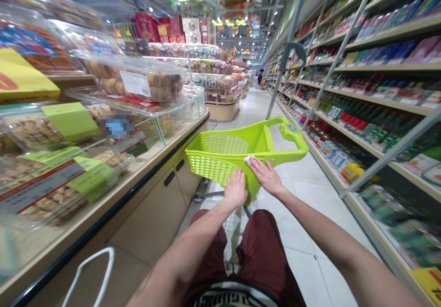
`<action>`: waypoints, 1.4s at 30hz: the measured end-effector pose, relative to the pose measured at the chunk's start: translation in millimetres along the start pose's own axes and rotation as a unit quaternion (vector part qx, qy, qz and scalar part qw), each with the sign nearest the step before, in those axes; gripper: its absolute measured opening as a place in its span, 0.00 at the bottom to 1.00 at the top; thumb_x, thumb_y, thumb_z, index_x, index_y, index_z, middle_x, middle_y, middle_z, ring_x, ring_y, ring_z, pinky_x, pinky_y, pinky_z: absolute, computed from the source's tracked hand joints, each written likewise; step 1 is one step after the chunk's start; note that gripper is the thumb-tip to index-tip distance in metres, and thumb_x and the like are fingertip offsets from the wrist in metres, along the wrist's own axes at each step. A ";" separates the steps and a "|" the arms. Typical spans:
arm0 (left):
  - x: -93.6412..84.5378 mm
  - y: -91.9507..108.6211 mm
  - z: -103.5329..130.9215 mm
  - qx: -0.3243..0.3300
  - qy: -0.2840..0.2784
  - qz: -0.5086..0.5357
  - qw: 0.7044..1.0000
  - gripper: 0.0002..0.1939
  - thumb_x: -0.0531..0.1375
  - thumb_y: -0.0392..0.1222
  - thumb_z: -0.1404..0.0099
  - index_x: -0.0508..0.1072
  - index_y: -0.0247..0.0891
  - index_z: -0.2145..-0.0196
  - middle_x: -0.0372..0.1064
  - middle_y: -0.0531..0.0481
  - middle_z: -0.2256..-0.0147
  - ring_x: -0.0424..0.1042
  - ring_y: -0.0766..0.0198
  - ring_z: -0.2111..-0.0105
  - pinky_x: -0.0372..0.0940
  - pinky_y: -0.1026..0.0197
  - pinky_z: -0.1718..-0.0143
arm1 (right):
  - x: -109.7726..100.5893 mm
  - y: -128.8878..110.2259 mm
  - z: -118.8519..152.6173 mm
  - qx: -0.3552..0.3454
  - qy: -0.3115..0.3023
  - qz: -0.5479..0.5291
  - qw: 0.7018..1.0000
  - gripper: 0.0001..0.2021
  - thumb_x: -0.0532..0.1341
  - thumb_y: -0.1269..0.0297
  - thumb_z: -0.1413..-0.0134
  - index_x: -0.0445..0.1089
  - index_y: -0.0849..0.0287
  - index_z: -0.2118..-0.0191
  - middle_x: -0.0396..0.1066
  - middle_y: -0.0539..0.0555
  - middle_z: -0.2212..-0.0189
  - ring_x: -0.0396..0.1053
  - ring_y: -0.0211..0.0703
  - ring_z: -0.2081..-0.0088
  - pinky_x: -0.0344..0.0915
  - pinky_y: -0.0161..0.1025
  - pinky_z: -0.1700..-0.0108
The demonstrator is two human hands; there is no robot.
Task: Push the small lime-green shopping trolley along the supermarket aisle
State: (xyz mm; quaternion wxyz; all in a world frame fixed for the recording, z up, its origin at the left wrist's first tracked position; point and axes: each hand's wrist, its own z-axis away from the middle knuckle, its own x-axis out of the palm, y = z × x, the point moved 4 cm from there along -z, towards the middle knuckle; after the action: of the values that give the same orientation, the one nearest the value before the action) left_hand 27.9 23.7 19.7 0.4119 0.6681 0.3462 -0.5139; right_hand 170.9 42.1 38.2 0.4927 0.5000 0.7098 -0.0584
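A bright green shopping cart [220, 165] with a perforated basket stands sideways in front of my knees. My left hand [236, 190] lies with its fingers stretched out against the near side wall of the basket. Just right of it, my right hand [265, 175] presses a small white tissue [248, 159] to the cart's side, close below the rim. The tissue shows at the fingertips; the rest of it is hidden under the fingers. Beyond my right hand the cart's looped green handle [296, 147] points to the right.
A display counter [148, 160] with clear boxes of baked snacks [138, 80] borders the left. Tall shelves [382, 100] of packaged goods line the right, with slanted grey poles in front. A white looped frame [107, 270] stands lower left. Far down the aisle a person [261, 77] crouches.
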 end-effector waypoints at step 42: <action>-30.9 -26.2 -62.6 -0.040 -0.010 -0.010 0.999 0.43 0.54 0.46 0.47 0.37 0.32 0.38 0.32 0.44 0.36 0.31 0.52 0.38 0.36 0.39 0.41 | -60.0 71.5 12.6 0.190 0.120 0.073 0.972 0.24 0.50 0.77 0.52 0.61 0.60 0.47 0.61 0.60 0.45 0.55 0.47 0.43 0.45 0.50 0.43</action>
State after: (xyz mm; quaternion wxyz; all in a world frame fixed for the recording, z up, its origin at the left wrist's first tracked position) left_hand 22.7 90.3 53.0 0.4367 0.6424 0.3693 -0.5101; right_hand 234.7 31.0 106.6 0.3024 0.6387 0.7010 -0.0954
